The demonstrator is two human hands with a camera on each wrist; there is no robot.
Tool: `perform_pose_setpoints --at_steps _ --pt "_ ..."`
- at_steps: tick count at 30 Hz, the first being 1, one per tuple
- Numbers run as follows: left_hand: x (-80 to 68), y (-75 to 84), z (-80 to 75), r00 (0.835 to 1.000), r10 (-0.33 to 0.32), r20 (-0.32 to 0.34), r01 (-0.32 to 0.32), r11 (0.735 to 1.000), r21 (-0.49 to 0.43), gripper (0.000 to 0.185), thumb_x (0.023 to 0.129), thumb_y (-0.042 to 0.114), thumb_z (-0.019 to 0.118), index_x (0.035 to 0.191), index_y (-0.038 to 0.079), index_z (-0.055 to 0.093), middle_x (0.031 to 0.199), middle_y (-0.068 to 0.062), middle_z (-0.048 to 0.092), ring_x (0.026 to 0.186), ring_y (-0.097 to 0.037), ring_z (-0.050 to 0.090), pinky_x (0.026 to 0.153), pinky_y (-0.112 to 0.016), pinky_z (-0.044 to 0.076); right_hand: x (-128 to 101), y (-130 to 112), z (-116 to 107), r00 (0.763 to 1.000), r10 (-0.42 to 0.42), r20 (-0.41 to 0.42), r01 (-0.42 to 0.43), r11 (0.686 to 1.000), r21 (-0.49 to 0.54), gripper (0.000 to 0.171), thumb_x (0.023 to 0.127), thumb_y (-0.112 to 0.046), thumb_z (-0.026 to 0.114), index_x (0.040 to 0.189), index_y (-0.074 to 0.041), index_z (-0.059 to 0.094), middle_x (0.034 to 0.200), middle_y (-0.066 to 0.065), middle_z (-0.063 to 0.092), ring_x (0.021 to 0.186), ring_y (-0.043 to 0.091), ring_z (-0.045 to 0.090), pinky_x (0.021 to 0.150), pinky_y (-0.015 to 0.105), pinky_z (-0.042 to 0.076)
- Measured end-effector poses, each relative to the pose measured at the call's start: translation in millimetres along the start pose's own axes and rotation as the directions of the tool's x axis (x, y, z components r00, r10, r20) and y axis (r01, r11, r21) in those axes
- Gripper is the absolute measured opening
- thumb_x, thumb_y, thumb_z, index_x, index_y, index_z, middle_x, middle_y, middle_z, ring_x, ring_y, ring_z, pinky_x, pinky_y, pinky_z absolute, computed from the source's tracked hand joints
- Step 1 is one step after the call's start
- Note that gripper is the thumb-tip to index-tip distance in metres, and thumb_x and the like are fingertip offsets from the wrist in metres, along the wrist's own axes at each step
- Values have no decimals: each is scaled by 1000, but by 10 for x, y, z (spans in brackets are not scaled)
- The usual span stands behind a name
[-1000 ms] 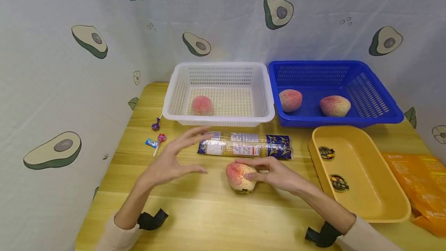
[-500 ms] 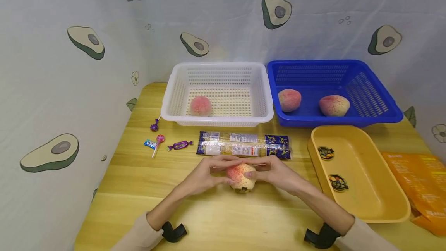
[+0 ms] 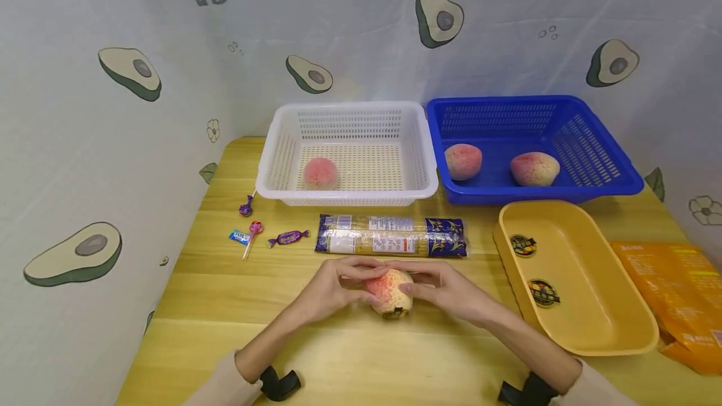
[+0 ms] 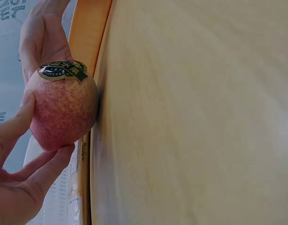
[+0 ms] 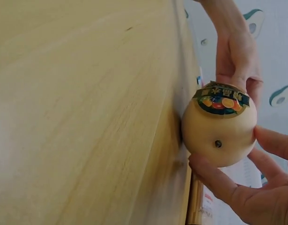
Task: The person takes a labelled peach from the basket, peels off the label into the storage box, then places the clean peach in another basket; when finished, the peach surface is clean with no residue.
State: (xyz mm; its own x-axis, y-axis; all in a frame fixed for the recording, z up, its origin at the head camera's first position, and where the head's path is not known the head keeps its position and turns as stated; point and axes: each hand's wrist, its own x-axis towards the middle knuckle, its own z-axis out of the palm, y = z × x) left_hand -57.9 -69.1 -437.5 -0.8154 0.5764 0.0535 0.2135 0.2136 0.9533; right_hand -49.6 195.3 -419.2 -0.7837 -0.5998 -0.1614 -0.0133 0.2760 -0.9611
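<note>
- head view: a second ago the left hand (image 3: 329, 287) hovered open above the worktop (image 3: 350, 356); it has since closed in, so both it and the right hand (image 3: 445, 290) now cup the peach (image 3: 389, 290), each grip curled round one side. the peach sits on the worktop just in front of the noodle packet (image 3: 392, 235), so the fruit looks to be held two-handed rather than let go.
- head view, around the peach: behind the packet stand a white basket (image 3: 282, 161) with one peach and a blue basket (image 3: 598, 155) with two; a yellow tray (image 3: 586, 331) lies to its right, sweets (image 3: 265, 237) to its left. nothing stands between the hands and the baskets but the packet.
- left wrist view: thumb and fingers (image 4: 45, 171) pinch the peach (image 4: 64, 112); a sticker (image 4: 63, 71) shows on it.
- right wrist view: fingers (image 5: 218, 183) wrap the pale underside of the peach (image 5: 218, 131), which touches the worktop.
</note>
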Motion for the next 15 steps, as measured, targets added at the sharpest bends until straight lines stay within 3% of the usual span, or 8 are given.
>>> perform_pose_setpoints --at_steps 6,15 --pt "-14 -19 10 1000 14 -10 -14 1000 14 48 85 6 82 131 7 70 140 -12 67 132 -33 61 111 -29 52 -37 9 -12 999 12 -43 -12 1000 -5 45 104 -22 62 148 -12 58 155 18 52 140 39 52 101 13 48" --pt "9 -25 10 994 67 85 -70 997 34 50 88 9 78 137 11 67 151 -8 59 143 -30 53 120 -33 44 -24 17 -27 999 46 -16 -44 993 108 45 106 -22 59 149 -12 56 159 17 48 142 31 49 107 18 50"
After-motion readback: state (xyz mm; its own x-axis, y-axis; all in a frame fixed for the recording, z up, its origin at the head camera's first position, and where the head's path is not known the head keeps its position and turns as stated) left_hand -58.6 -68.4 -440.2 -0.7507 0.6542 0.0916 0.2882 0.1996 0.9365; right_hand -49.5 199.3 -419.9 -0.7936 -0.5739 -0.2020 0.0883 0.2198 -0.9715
